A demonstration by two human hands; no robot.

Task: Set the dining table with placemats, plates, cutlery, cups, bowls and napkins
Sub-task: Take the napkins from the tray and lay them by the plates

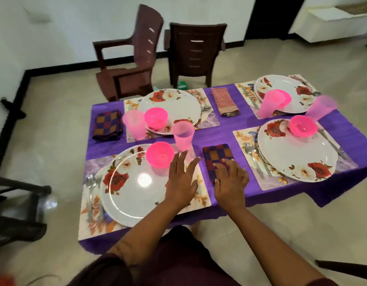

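Purple cloth over the tabletop [215,131], four floral placemats laid out, each bearing a white rose-patterned plate. Right hand [230,178] flat, fingers straight, pressing on the near checked napkin [217,155] between the two near settings. Left hand [182,178] spread wide and holding nothing, over the right edge of the near-left plate [133,186], just below a pink bowl [160,154] resting on that plate's far rim. Pink cup [183,136] upright just beyond the bowl. Spoon [90,182] lying on the near-left placemat [89,223], left of the plate. Second checked napkin [107,125] at the far-left edge, beside another pink cup [134,124] and bowl [156,117]. Striped napkin [223,102] at the far middle. On the right, two plates with pink bowls and cups, cutlery beside the near-right plate [296,153]. Two dark brown chairs [197,52] beyond the far edge, on a pale tiled floor.
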